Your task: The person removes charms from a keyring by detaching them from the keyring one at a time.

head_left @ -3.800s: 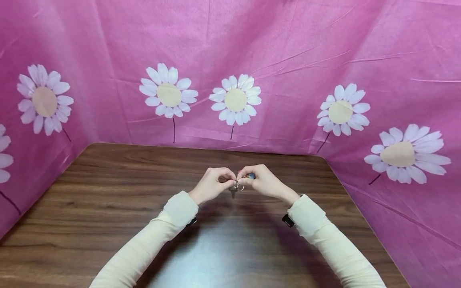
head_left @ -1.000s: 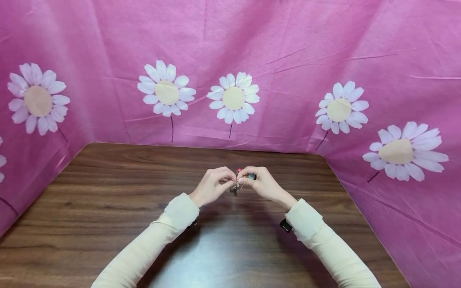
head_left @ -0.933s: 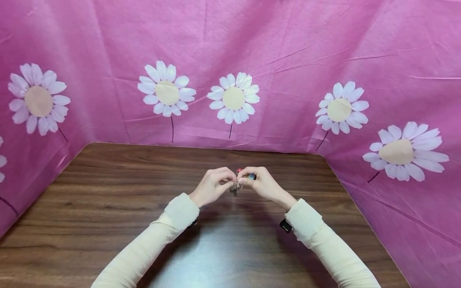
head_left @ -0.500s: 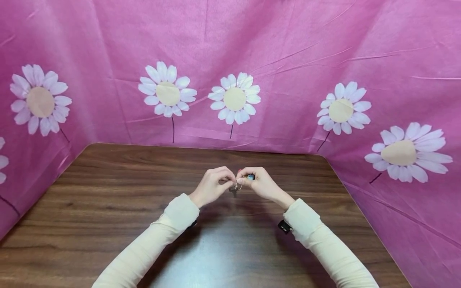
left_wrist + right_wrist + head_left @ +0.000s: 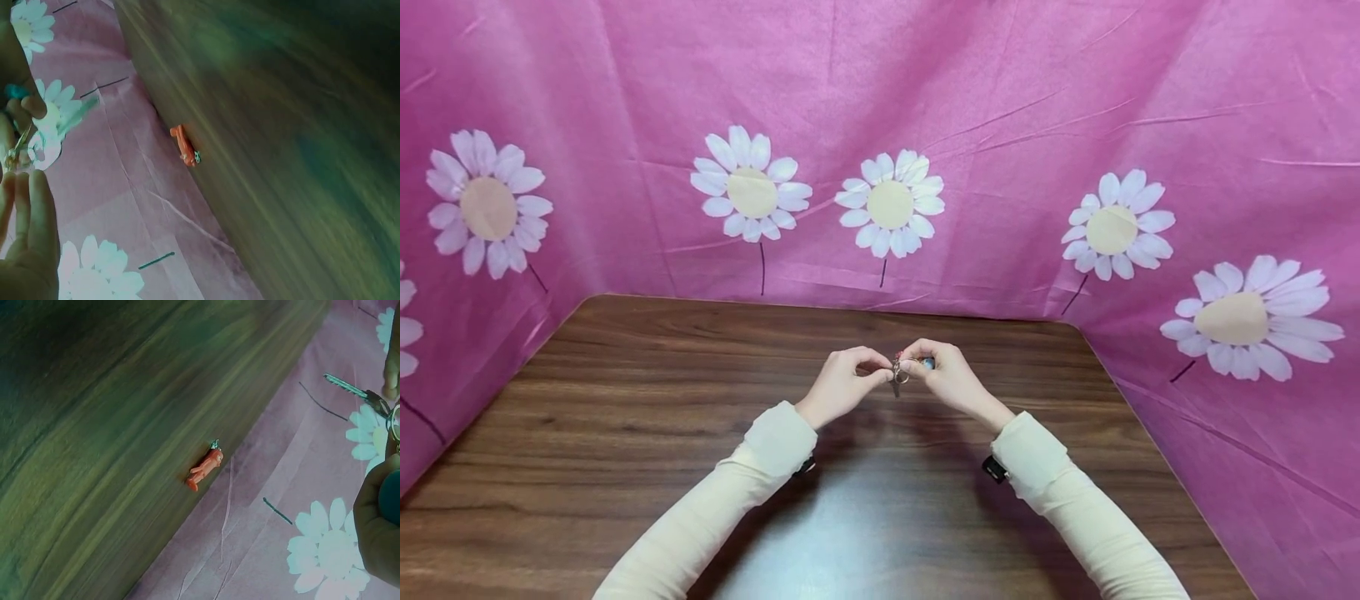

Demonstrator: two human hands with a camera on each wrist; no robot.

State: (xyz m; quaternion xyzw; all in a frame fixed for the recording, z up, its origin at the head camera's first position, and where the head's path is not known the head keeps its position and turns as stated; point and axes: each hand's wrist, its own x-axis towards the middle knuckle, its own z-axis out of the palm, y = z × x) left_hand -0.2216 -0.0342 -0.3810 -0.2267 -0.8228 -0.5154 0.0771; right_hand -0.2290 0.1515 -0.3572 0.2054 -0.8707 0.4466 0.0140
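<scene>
Ring (image 5: 390, 420), thin pale metal, likely light, stiff, slippery; hold by its rim, pinched shut between your left hand's (image 5: 841, 386) and right hand's (image 5: 952, 377) fingertips.

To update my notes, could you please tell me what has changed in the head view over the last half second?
The right hand has risen slightly in the picture, and the key has shifted slightly up and right. Nothing is visibly taken hold of or let go, though the grips show too small to be sure. The left hand, the table and the pink cloth look much as before.
</scene>
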